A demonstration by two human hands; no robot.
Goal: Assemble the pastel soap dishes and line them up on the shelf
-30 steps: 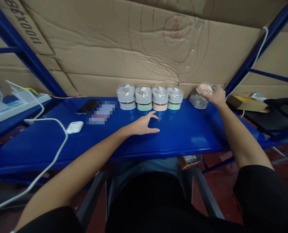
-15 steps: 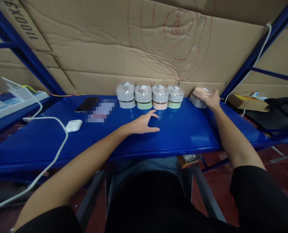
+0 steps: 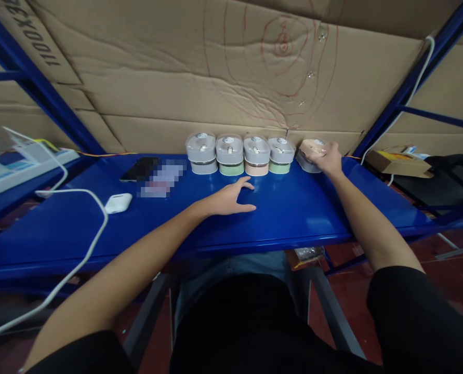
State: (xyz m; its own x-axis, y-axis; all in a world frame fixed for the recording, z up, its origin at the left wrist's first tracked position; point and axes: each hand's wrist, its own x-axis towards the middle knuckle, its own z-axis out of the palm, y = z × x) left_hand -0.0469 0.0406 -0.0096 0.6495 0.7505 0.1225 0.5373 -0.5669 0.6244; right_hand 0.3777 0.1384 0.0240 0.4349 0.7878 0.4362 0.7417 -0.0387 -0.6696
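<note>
My right hand (image 3: 328, 158) is closed round a small lidded container (image 3: 307, 165) with a clear cover, a peach upper part and a grey base. It stands at the right end of a row, close beside a green-based container (image 3: 280, 167). Further left in the row are a peach-based container (image 3: 256, 168), another green-based one (image 3: 231, 168) and a grey-based one (image 3: 204, 166), all with grey tops under clear covers. My left hand (image 3: 231, 198) rests on the blue shelf in front of the row, fingers apart, holding nothing.
A white earphone case (image 3: 118, 203) and a dark phone (image 3: 141, 169) lie on the blue shelf (image 3: 286, 218) at left, near a blurred-out patch. A white cable (image 3: 94, 249) crosses the left side. Cardboard (image 3: 157, 67) closes off the back. An open carton (image 3: 398, 165) is beyond the right post.
My right hand has moved left with the container, bringing it nearer the row's right end and setting it more level. My left hand has stayed in place.
</note>
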